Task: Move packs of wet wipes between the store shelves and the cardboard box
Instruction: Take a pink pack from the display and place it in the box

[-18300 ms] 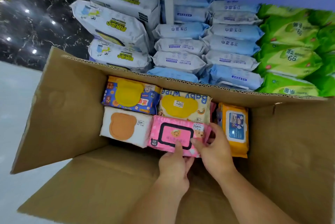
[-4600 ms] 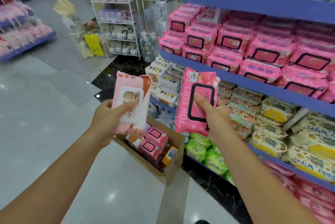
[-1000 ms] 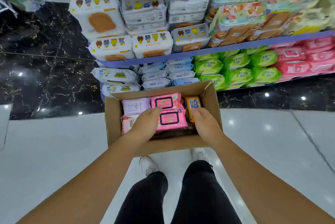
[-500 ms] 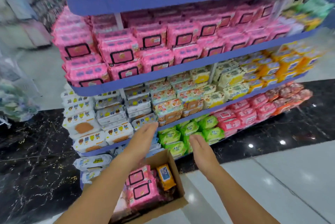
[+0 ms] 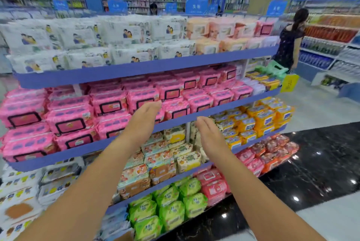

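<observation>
Left hand (image 5: 145, 116) empty, fingers straight and close together, raised in front of the pink wet-wipe packs (image 5: 109, 104), which sit stacked in rows just above the blue shelf lip (image 5: 214, 111). Right hand (image 5: 209, 135) also empty, fingers straight, hanging just below that lip, in front of the cream packs (image 5: 181, 155). Neither hand touches anything. Cardboard box not visible, presumably somewhere below the lip and out of shot. The likely step is a reach for pink packs. Main risk: the packs are stacked two high and crowd right up to the lip, so pulling one from the bottom layer could drag its neighbours over the lip and onto the floor (image 5: 321, 162). The film wrap looks slick and puffy, so a shallow pinch may slip; better to take the top layer with a full grip. The right hand is nearest the wrong product, so it could grab a cream pack by mistake. The view is smeared, which points to a moving head, so the reach may land off target. Shopper (image 5: 290, 42) is well right of the lip, unlikely to interfere.
</observation>
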The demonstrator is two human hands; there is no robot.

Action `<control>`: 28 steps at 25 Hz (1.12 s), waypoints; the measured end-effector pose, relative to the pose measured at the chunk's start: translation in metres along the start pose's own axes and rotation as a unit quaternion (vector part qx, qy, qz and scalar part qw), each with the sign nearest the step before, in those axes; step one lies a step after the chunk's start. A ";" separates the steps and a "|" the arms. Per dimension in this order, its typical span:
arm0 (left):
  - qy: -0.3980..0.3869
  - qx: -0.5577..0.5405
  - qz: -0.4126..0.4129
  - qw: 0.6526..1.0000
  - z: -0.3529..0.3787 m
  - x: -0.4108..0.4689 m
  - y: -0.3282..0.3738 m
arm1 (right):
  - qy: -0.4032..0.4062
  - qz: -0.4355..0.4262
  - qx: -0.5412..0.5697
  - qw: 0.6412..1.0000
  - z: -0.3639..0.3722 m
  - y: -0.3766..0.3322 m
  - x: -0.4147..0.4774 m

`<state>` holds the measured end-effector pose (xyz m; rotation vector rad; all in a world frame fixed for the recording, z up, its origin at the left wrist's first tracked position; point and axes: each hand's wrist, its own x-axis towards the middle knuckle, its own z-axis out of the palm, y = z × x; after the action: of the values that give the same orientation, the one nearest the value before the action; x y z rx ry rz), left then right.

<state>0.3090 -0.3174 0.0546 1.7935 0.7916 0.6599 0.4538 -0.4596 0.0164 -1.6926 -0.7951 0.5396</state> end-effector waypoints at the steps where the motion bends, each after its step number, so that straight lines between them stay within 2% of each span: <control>1: -0.006 -0.002 0.019 1.000 0.008 0.016 0.016 | 0.000 -0.013 0.005 1.000 -0.015 -0.010 0.013; 9: -0.004 0.020 0.135 0.991 0.056 0.184 0.127 | 0.054 -0.113 -0.036 0.991 -0.118 -0.077 0.172; 15: -0.009 -0.014 0.164 0.986 0.116 0.320 0.182 | 0.070 -0.158 0.002 0.985 -0.203 -0.097 0.293; 21: -0.024 0.014 0.182 0.983 0.234 0.407 0.221 | 0.112 -0.136 -0.003 0.984 -0.315 -0.061 0.391; 24: -0.021 0.017 0.181 0.983 0.306 0.443 0.228 | 0.099 -0.123 -0.007 0.987 -0.384 -0.032 0.433; 28: -0.023 0.032 0.149 0.988 0.405 0.495 0.248 | 0.104 -0.120 -0.033 0.987 -0.479 0.004 0.500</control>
<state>0.9764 -0.2359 0.1920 2.0002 0.5234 0.7906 1.1281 -0.4018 0.1631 -1.6532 -0.8556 0.1696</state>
